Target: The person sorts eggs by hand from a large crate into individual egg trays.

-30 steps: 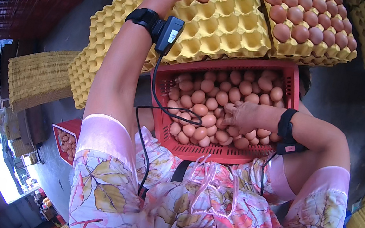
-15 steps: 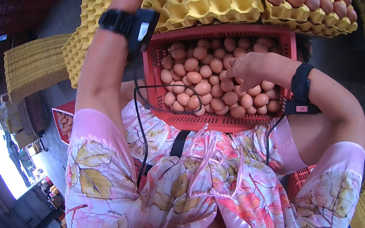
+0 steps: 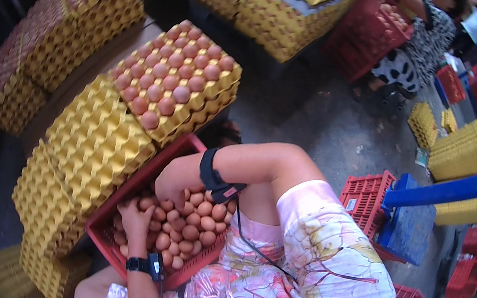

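A red plastic crate (image 3: 194,271) of loose brown eggs (image 3: 190,233) sits against my lap. Inside its left part, my left hand (image 3: 135,219) reaches down, thumb and fingers curved around an egg (image 3: 146,203). Close by, my right hand (image 3: 176,181) bends down over the eggs near the far side, its fingers curled. Whatever lies under its palm is hidden. Just beyond the crate stand empty yellow egg trays (image 3: 102,131) in stacks, beside a stack whose top tray (image 3: 168,76) is filled with eggs. Both wrists carry black straps with small devices.
More stacks of filled trays (image 3: 63,41) stand at the far left and along the back. Another person (image 3: 407,44) is at the far right by a red crate of eggs (image 3: 360,36). On my right are a blue stool (image 3: 407,223), a red crate (image 3: 363,200) and stacked trays (image 3: 461,150).
My left hand has come down from above the empty trays into the crate. My view has swung to the right, so the crate now appears lower left. My right hand stays in the crate.
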